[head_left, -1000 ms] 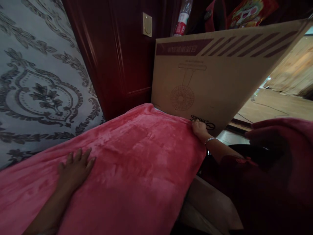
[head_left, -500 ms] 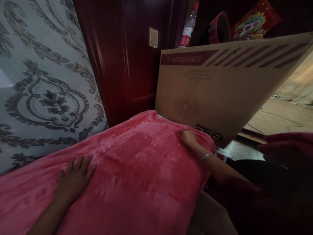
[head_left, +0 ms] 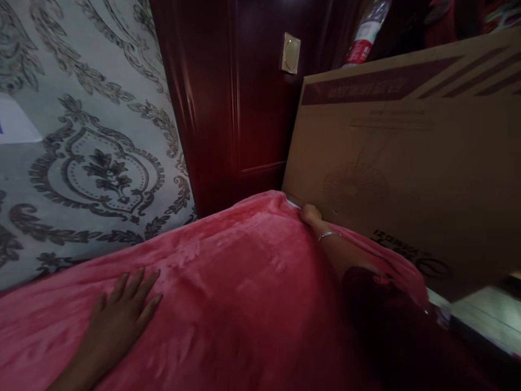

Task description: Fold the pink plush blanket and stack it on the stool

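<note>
A plush pink blanket (head_left: 228,293) spreads over the surface in front of me. On its left part my left hand (head_left: 118,320) lies flat, fingers spread, holding nothing. My right hand (head_left: 311,213), with a thin silver bracelet on the wrist, reaches to the blanket's far edge beside the cardboard box (head_left: 325,141). Its fingers are curled down over the edge and look closed on the cloth, though the fingertips are hidden. A small pale strip shows under the edge just left of that hand.
Patterned grey wallpaper (head_left: 109,168) covers the left wall, and dark red wood panelling (head_left: 220,119) with a gold switch plate (head_left: 290,53) rises behind. The large box stands close along the blanket's far right side. A plastic bottle (head_left: 366,35) is at its top.
My right hand has moved from the top of the blanket to its far edge by the box. The view has turned and come closer. My left hand stays flat on the cloth.
</note>
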Demonstrator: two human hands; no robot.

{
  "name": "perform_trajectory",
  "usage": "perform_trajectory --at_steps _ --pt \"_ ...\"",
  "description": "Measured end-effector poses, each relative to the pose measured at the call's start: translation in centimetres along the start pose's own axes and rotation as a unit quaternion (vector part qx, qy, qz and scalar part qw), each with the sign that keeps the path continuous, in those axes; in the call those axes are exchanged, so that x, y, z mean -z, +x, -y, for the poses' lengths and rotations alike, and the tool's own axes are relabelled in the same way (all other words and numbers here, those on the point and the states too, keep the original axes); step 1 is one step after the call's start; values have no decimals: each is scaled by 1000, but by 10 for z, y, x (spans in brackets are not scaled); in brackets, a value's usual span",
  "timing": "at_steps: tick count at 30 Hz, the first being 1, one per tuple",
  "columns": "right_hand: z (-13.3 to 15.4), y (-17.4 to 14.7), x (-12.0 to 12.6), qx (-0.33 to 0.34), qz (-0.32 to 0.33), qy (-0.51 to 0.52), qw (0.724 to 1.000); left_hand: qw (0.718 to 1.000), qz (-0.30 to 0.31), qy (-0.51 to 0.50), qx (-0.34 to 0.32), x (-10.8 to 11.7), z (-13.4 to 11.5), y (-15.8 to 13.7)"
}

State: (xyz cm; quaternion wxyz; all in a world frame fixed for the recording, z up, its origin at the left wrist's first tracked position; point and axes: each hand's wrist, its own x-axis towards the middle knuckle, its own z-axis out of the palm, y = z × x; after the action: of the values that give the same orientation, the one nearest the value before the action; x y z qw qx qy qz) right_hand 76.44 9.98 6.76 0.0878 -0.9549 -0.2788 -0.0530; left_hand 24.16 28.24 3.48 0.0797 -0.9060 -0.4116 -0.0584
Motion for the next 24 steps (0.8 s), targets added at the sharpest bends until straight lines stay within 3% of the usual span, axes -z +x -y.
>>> perform_trajectory --at_steps 5,11,13,15,17,19,21,24 --pt "-1 1 -10 -11 -33 -43 998 1000 -1 -12 -5 -2 3 -2" --pt "8 -5 -5 10 -42 -66 997 999 -8 -39 3 -7 5 -1" --pt "16 -9 -4 31 -45 -64 996 999 -14 -40 11 -9 6 -1" --pt "22 -16 -9 95 -46 -57 993 999 -18 -34 15 -10 6 -1" --pt "24 -23 -18 173 -17 -40 984 999 -19 -27 16 -11 6 -1" --pt "22 -27 -28 209 36 -19 977 1000 -10 -21 18 -11 6 -1" --pt "16 -26 -36 201 76 -3 977 1000 5 -16 18 -8 4 -1" --pt "9 -23 -38 199 79 3 977 1000 9 -16 20 0 -3 -3"
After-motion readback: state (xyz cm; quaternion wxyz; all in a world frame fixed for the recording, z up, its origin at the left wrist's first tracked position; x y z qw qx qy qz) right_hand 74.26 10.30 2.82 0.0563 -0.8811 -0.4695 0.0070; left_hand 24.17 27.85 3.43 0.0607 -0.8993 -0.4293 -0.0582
